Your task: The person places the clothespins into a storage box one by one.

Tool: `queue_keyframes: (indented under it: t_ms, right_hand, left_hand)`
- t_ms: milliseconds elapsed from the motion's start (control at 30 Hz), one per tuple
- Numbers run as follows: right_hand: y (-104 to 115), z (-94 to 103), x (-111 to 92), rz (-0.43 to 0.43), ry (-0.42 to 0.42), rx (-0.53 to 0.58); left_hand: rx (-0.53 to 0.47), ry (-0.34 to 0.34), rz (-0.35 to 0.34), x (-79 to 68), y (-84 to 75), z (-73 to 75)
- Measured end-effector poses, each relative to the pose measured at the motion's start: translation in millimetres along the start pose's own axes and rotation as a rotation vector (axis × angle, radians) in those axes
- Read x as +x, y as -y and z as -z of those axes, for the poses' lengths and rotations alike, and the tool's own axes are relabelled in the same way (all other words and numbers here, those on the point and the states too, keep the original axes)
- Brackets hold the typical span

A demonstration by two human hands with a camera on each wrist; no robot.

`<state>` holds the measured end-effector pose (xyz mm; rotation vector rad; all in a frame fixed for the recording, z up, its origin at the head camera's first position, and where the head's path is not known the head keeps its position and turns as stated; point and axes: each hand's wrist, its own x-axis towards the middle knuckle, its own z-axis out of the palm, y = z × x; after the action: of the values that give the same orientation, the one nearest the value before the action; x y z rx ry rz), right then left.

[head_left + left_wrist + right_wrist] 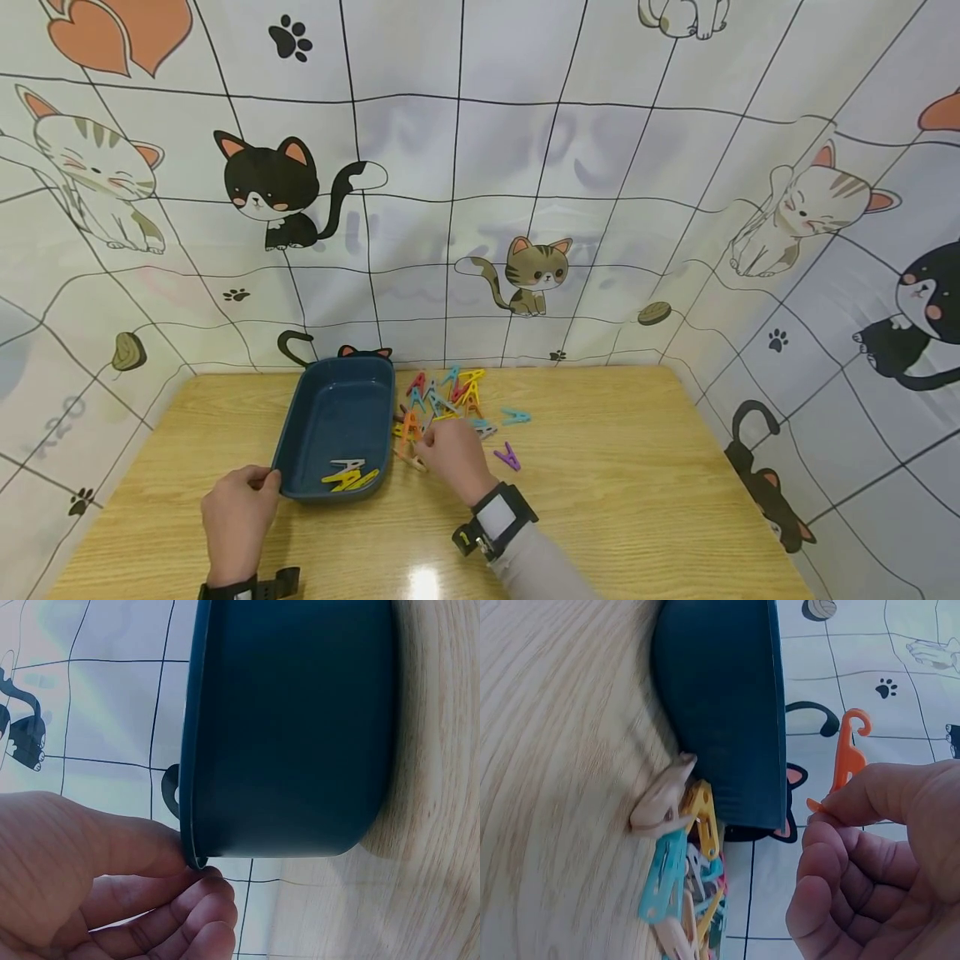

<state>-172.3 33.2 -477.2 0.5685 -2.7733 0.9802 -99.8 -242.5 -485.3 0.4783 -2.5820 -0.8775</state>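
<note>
A dark blue rectangular bin (341, 417) stands on the table. My left hand (238, 521) pinches its rim at the near left corner between thumb and finger, as the left wrist view (142, 877) shows too. Inside lie a few yellow clothespins (347, 480) and a greyish-white clothespin (348, 463). Just right of the bin, my right hand (453, 457) pinches an orange clothespin (847, 760) by one end, held up off the table. Beside and beyond that hand spreads a pile of colourful clothespins (442, 402). A beige clothespin (660, 801) lies against the bin's side.
A purple clothespin (507, 457) and a blue clothespin (516, 416) lie apart at the pile's right. The wooden table (637, 467) extends right and toward me. A cat-printed curtain (420, 167) hangs behind the table and along its sides.
</note>
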Motion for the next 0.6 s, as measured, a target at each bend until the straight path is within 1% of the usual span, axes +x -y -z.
queue_keyframes:
  t_ms: [200, 300, 533, 600]
  right_hand:
    - [7.1, -7.4, 4.1, 0.037, 0.002, -0.014]
    - [11.2, -11.5, 5.7, 0.04, 0.015, -0.021]
    - [20.0, -21.9, 7.1, 0.056, 0.054, -0.116]
    - [22.8, -23.6, 7.5, 0.054, 0.068, -0.126]
  left_hand:
    - [-0.004, -0.002, 0.01, -0.1, 0.5, -1.0]
    - [-0.003, 0.002, 0.022, -0.1, 0.4, -0.8]
    - [-0.001, 0.006, 0.024, -0.1, 0.0, -0.6]
    - [-0.003, 0.004, 0.022, 0.0, 0.1, -0.9]
